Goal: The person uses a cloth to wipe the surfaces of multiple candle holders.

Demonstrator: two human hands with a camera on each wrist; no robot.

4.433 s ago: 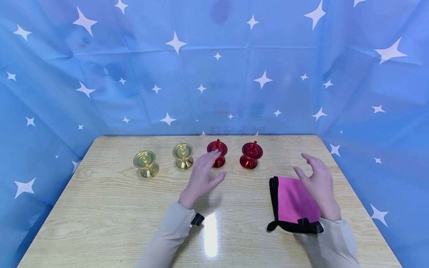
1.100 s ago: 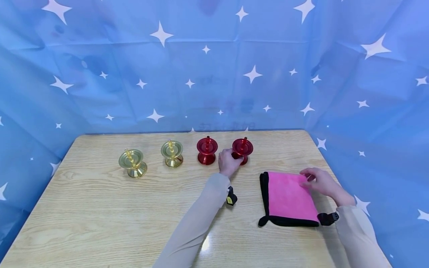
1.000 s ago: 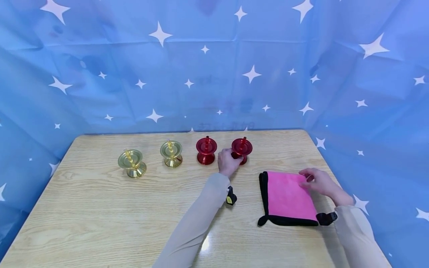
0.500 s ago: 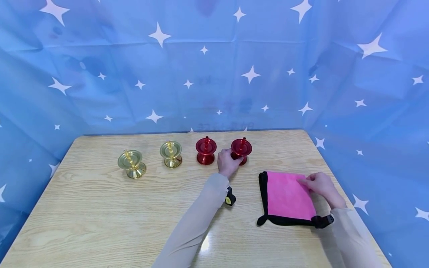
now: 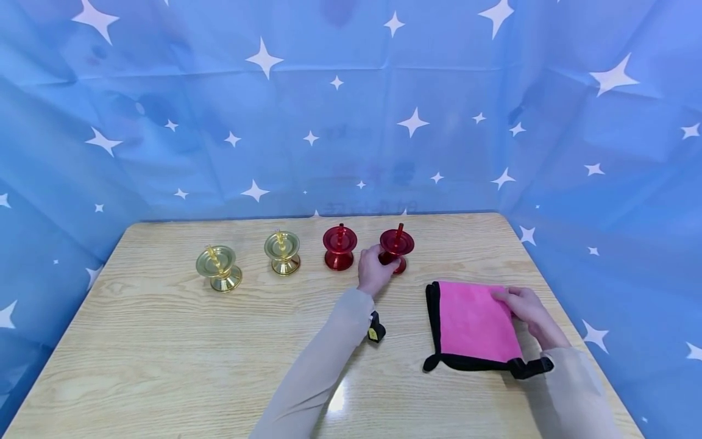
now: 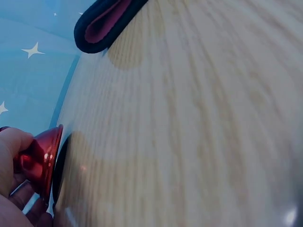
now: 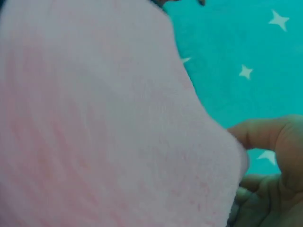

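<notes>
My left hand (image 5: 375, 269) grips the right-hand red metal candle holder (image 5: 397, 241) by its narrow waist, below the dish. In the left wrist view its flared red foot (image 6: 40, 163) is close over the wood, with a dark shadow alongside. My right hand (image 5: 529, 310) pinches the far right edge of a folded pink cloth (image 5: 477, 323) with black trim. The right wrist view has the thumb at the cloth's edge and the other fingers partly hidden behind it. Another red candle holder (image 5: 339, 241) stands just left of my left hand.
Two gold candle holders, one nearer (image 5: 218, 268) and one farther (image 5: 282, 251), stand on the left of the wooden table (image 5: 181, 353). A blue curtain (image 5: 351, 122) with white stars closes off the back and sides. Black cameras sit on both wrists.
Both hands came down from the air, the left to the red candle holder, the right to the cloth. Over the last second the right fingers closed on the cloth's edge; the held holder shifted slightly.
</notes>
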